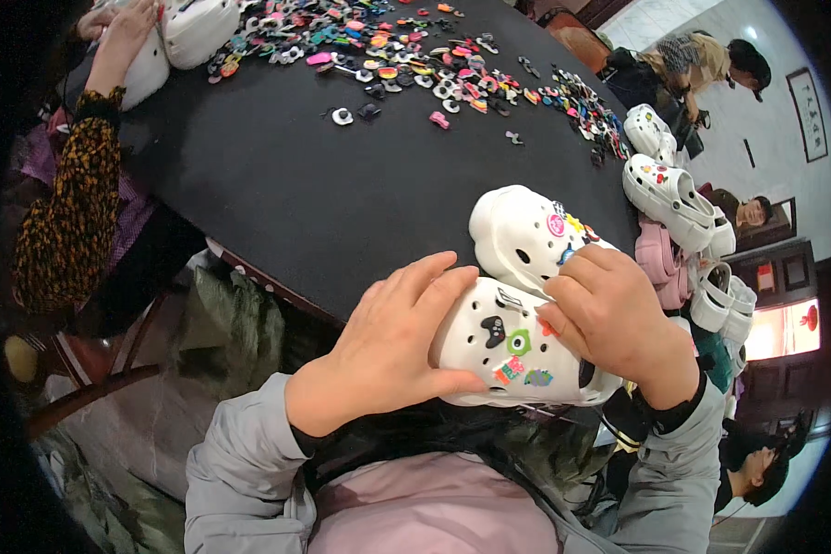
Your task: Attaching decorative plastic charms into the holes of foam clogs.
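At the table's near edge a white clog (471, 346) lies with its toe to the left. My left hand (379, 342) grips that toe, thumb along the near side and fingers over the far side. The clog bears a black game-controller charm (493, 331), a green one-eyed charm (519, 343) and several others. My right hand (619, 323) is closed at the clog's upper, its fingertips on a small red shoe charm (547, 327) that they partly hide. A second white clog (503, 226) with charms, partly behind my right hand, touches the far side of the first.
Loose shoe charms (406, 65) cover the far part of the black table (249, 185). White clogs (669, 198) and a pink clog (660, 263) line the right edge. At the far left, another person's hands (125, 42) hold white clogs. Other people are at the right.
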The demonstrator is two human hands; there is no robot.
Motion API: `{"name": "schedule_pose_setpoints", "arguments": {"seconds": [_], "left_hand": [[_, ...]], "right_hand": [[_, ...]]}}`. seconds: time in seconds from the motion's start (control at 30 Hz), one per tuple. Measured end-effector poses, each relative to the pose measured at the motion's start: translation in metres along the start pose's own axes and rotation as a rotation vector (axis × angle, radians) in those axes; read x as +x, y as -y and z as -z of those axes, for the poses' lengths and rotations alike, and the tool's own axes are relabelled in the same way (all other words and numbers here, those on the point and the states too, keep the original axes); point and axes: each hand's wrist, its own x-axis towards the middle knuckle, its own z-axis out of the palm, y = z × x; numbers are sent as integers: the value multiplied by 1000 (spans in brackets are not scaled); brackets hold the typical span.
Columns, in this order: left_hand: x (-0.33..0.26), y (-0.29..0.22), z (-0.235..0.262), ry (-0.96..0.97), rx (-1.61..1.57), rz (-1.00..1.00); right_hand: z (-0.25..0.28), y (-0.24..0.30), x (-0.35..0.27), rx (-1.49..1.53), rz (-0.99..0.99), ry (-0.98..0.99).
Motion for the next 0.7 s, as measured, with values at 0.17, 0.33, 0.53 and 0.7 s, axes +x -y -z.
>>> {"name": "schedule_pose_setpoints", "arguments": {"seconds": [0.17, 0.33, 0.53, 0.7], "left_hand": [[12, -13, 9, 97, 184, -139], [26, -21, 19, 196, 277, -139], [29, -27, 19, 265, 466, -206], [32, -38, 22, 367, 556, -193]], "right_hand": [[1, -2, -25, 9, -12, -52], [-2, -11, -46, 1, -35, -128], [6, 10, -79, -44, -199, -63], [-15, 43, -79, 202, -326, -65]]}}
